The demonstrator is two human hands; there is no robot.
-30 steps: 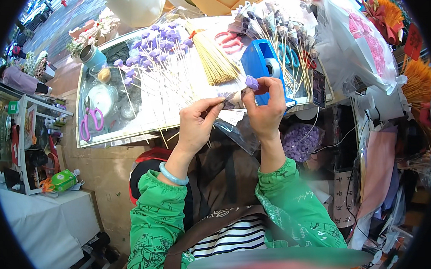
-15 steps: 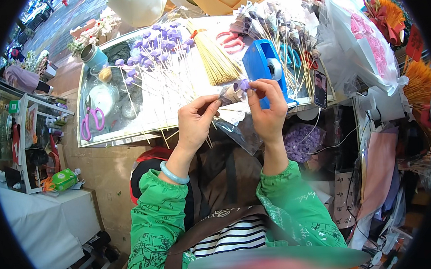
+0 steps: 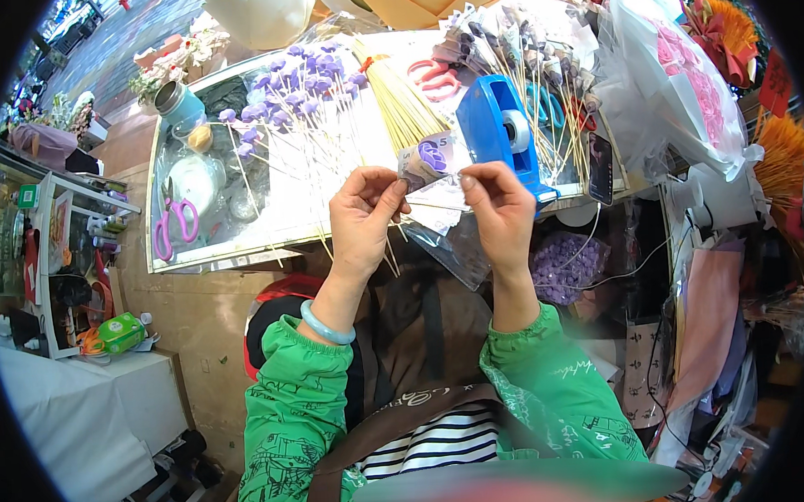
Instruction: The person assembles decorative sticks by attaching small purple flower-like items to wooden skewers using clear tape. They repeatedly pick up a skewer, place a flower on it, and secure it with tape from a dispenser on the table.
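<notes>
My left hand (image 3: 362,215) pinches the left edge of a banknote (image 3: 410,167). My right hand (image 3: 502,217) has its thumb and forefinger closed at the note's right lower corner. A purple flower head (image 3: 432,156) shows against the middle of the note. Just below, between my hands, are more pale paper notes (image 3: 438,214), over a clear plastic bag (image 3: 452,253) at the table's front edge. A blue tape dispenser (image 3: 495,123) stands right beside my right hand. Behind my hands lies a bundle of thin sticks (image 3: 398,97).
Purple flowers on sticks (image 3: 298,97) spread over the table's left half. Purple-handled scissors (image 3: 176,228) and a teal can (image 3: 179,105) are further left. Pink scissors (image 3: 434,78), rolled-note flowers on sticks (image 3: 537,48) and a phone (image 3: 600,166) lie toward the right. A wrapped pink bouquet (image 3: 684,77) stands beyond.
The note was rolled up beside the purple flower head; now it is spread flatter and upright between my hands. My right hand has dropped slightly, and the pale notes below show more.
</notes>
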